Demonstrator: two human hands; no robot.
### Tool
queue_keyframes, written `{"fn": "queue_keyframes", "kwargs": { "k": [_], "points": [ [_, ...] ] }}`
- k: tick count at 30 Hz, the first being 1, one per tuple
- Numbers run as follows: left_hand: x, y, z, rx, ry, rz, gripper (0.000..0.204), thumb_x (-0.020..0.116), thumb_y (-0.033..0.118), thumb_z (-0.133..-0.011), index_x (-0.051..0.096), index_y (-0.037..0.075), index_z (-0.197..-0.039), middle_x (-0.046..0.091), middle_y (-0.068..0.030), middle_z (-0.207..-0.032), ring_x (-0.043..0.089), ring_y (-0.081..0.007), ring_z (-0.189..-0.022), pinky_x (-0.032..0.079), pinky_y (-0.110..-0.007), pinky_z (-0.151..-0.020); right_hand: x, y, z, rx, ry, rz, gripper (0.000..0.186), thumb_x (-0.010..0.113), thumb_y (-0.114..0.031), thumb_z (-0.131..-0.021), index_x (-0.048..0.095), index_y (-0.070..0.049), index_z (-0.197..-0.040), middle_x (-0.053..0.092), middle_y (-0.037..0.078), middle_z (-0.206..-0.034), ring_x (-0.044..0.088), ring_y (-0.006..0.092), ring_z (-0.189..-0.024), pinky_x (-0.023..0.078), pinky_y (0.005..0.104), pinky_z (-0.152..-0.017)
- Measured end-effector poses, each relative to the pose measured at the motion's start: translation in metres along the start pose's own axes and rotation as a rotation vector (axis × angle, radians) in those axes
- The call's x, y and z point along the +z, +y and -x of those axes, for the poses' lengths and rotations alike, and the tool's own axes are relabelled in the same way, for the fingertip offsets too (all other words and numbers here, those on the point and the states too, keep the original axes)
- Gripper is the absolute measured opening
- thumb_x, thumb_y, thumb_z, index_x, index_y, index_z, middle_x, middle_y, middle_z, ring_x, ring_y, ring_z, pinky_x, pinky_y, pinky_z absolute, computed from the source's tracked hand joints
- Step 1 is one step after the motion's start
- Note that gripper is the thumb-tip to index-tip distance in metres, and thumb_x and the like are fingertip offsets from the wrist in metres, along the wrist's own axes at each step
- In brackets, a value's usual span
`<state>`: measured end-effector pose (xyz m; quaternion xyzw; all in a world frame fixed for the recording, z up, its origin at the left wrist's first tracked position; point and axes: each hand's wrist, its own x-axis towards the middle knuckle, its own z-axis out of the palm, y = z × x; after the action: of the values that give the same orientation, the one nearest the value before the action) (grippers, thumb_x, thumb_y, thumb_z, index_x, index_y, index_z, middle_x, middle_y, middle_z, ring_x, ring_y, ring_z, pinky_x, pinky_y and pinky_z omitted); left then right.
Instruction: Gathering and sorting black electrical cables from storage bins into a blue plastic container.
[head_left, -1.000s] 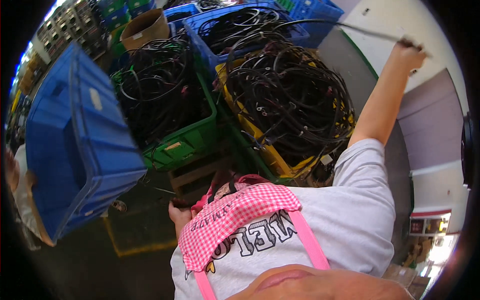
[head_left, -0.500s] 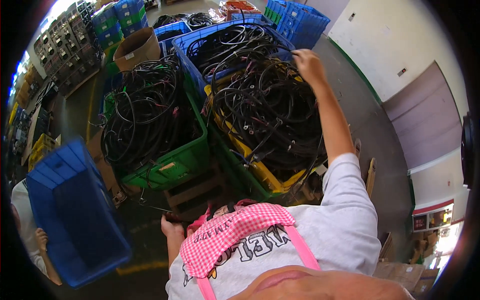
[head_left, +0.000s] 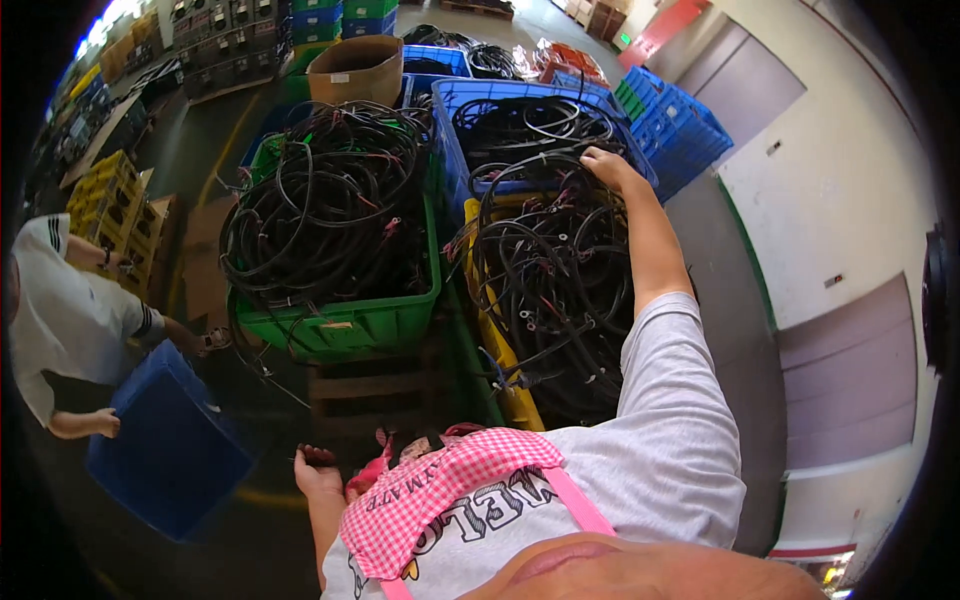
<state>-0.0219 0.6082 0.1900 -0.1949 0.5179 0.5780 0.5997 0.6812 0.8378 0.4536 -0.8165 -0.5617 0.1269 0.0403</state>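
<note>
My right hand (head_left: pixel 608 170) reaches out over the crates with its fingers closed around a black cable (head_left: pixel 545 156). Beneath it lies a tangled heap of black cables (head_left: pixel 555 290) with small metal ring ends, filling a yellow crate (head_left: pixel 515 395). Behind that, a blue crate (head_left: pixel 452 135) holds more coiled black cable. My left hand (head_left: pixel 318 472) hangs low beside my pink checked apron (head_left: pixel 450 470). Its fingers, partly in shadow, are loosely bent and apart, with nothing visible in them.
On the left, a green crate (head_left: pixel 390 310) overflows with black cables. Near it another person (head_left: pixel 75 310) holds a blue crate (head_left: pixel 170 440). A cardboard box (head_left: pixel 355 70) and stacked blue crates (head_left: pixel 680 125) stand farther back. A wooden pallet (head_left: pixel 370 385) lies close in front of me.
The view has turned, shifting the crates rightward. My right hand has drawn nearer, from the blue crate's corner to its near side. The other person has tipped and lowered their blue crate.
</note>
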Motion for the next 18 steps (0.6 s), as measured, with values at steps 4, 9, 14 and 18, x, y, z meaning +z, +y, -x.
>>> {"fn": "queue_keyframes", "kwargs": {
  "k": [4,9,14,18],
  "points": [
    [0.011,0.001,0.006,-0.015,0.022,0.018,0.014,0.051,0.024,-0.092,0.060,0.015,-0.086,0.059,0.0058,-0.073,0.052,-0.0113,-0.064,0.046,-0.030,-0.066,-0.009,0.002,0.005,0.084,-0.003,0.325,0.055,0.044,-0.055,-0.088,0.065,-0.006,-0.103,0.063,0.021,-0.104,0.058,0.0380,-0.099,0.045,0.0418,-0.085],
    [0.017,0.007,0.010,0.005,0.013,-0.022,0.013,0.053,0.024,-0.091,0.060,0.016,-0.085,0.059,0.0064,-0.074,0.053,-0.0109,-0.065,0.045,-0.029,-0.067,-0.080,-0.062,0.049,-0.150,0.647,0.632,0.058,0.043,-0.061,-0.086,0.068,-0.009,-0.083,0.065,0.019,-0.083,0.064,0.0390,-0.078,0.050,0.0490,-0.070],
    [0.018,0.017,-0.003,-0.010,-0.079,-0.051,0.013,0.053,0.025,-0.091,0.060,0.016,-0.084,0.059,0.0068,-0.075,0.053,-0.0107,-0.065,0.045,-0.029,-0.066,-0.330,-0.147,0.127,-0.421,1.401,0.606,0.042,0.049,-0.041,-0.091,0.063,-0.002,-0.080,0.061,0.013,-0.066,0.057,0.0231,-0.058,0.044,0.0352,-0.054],
    [0.044,0.018,0.013,-0.082,-0.166,0.011,0.012,0.052,0.024,-0.092,0.060,0.015,-0.095,0.058,0.0041,-0.069,0.054,-0.0112,-0.061,0.047,-0.030,-0.061,-0.325,-0.207,0.192,-0.504,1.370,-0.054,0.042,0.051,-0.037,-0.091,0.061,0.003,-0.081,0.061,0.014,-0.070,0.054,0.0215,-0.062,0.042,0.0343,-0.060]
  ]
}}
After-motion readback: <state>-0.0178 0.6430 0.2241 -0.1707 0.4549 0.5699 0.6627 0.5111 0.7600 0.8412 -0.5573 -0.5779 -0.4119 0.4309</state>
